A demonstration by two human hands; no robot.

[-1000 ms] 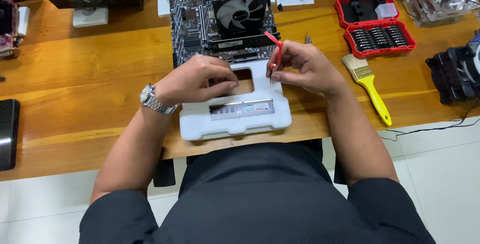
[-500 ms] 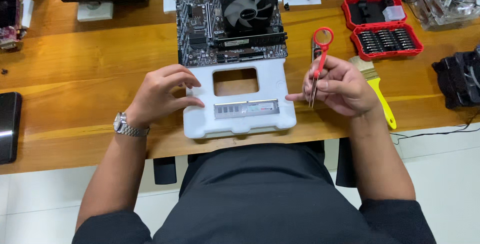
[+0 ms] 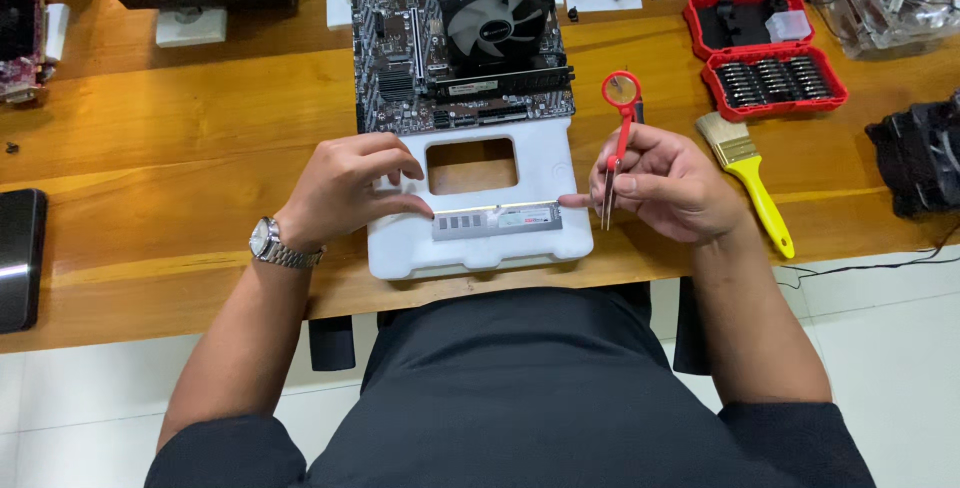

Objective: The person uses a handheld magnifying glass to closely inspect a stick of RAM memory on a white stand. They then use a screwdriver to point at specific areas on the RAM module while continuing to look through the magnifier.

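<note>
Open red plastic hinged case (image 3: pixel 765 63) at upper right. White moulded foam tray (image 3: pixel 480 238) at centre. Pale rectangular label (image 3: pixel 527 217) on grey module inside. Dark screen (image 3: pixel 18 258) at left edge.

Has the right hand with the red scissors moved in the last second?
Yes. The right hand has moved rightward, off the white foam tray, and now holds the red scissors upright beside the tray's right edge, nearer the yellow brush.

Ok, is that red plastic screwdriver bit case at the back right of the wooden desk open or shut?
Open. The red plastic bit case lies with both halves spread flat on the wooden desk, rows of dark bits showing in the nearer half.
</note>
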